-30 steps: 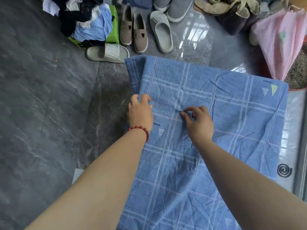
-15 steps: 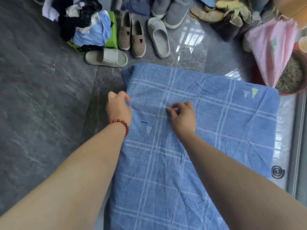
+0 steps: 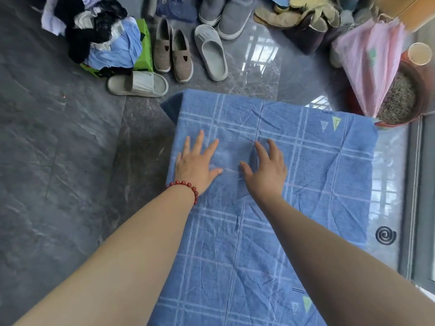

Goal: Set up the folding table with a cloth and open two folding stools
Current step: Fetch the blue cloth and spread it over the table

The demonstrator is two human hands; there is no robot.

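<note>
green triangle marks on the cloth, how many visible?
2: far triangle by the far-right corner of the cloth; near triangle at bottom right. More may be hidden.

1 blue cloth (image 3: pixel 306 196); 2 brown loafers (image 3: pixel 181 58); 1 red bracelet (image 3: pixel 188 185); 1 pink umbrella (image 3: pixel 369 62); 1 mosquito coil (image 3: pixel 386 235).

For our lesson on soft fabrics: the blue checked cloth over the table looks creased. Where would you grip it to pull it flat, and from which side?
Probably pinch the overhanging flap at the far-left corner of the cloth, coming from the left side. There the fabric hangs free in a fold; on top it lies flat under the left hand and right hand.
</note>
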